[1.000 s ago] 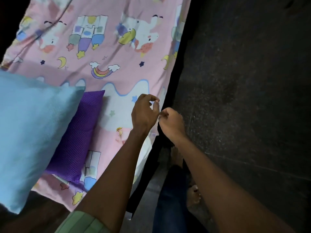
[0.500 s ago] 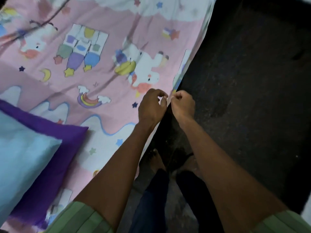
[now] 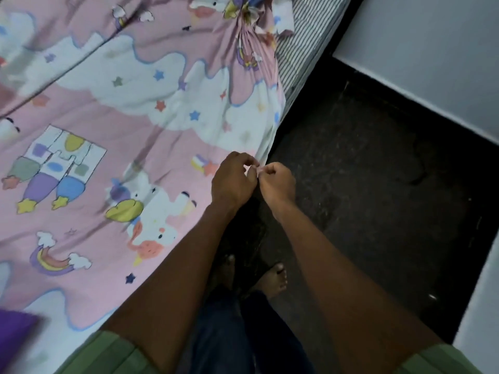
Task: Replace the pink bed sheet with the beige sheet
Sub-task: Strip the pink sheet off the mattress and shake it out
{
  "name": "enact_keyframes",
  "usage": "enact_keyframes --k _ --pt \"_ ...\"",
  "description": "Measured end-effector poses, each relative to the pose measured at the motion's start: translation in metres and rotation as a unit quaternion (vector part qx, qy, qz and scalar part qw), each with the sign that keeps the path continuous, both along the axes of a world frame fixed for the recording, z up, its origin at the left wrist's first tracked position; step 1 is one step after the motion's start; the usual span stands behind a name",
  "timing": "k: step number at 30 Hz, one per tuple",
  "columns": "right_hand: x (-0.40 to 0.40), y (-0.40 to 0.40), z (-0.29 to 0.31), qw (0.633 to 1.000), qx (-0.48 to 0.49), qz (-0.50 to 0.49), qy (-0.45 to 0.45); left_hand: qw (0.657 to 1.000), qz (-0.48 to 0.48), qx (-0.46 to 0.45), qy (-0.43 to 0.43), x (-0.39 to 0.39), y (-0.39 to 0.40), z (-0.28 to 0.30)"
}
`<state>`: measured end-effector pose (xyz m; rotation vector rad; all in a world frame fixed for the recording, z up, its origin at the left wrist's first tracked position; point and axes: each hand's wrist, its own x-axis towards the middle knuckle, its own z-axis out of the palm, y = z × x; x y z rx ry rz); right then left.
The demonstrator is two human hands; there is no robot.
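Pink bed sheet, creased cotton, fingers pinching

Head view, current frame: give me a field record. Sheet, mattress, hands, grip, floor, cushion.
sheet: pink bed sheet, cartoon print, still on the bed, bunched at the far corner
mattress: striped mattress bare beside the bunched corner
left hand: left hand pinches the sheet's side edge
right hand: right hand pinches the same edge, close beside the left
grip: fingertip pinch, both hands
floor: dark floor, bare feet on it
cushion: purple cushion, lower left
beige sheet: not in view
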<state>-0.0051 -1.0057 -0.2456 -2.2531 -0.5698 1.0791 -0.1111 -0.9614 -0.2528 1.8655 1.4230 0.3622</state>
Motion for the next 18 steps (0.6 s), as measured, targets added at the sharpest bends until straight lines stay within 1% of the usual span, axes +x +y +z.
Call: enact_keyframes --k 2,5,8,11,13,15,17,18 --pt "0.029 0.028 -0.005 1.0 -0.001 0.004 -0.007 1.0 -0.001 0.0 -0.005 0.031 0.028 0.002" --pt "0.067 0.075 -0.014 1.0 -0.02 0.0 -0.005 1.0 0.019 -0.001 0.023 0.063 0.072 -0.004" --pt "0.1 0.112 -0.029 0.998 -0.041 -0.034 0.04 0.997 0.037 -0.037 0.058 0.08 0.103 -0.026" --pt "0.116 0.143 -0.051 0.99 -0.041 -0.07 0.116 0.993 0.015 -0.086 0.084 0.088 0.118 -0.055" --pt "0.114 0.156 -0.065 0.981 -0.058 -0.093 0.16 0.991 0.014 -0.092 0.095 0.089 0.12 -0.065" --pt "0.113 0.164 -0.078 0.976 -0.09 -0.088 0.175 0.989 0.005 -0.097 0.108 0.09 0.121 -0.07" --pt "0.116 0.166 -0.076 0.976 -0.111 -0.083 0.169 0.989 -0.01 -0.097 0.112 0.091 0.117 -0.067" --pt "0.12 0.17 -0.076 0.972 -0.113 -0.092 0.183 0.989 -0.005 -0.098 0.109 0.091 0.116 -0.063"
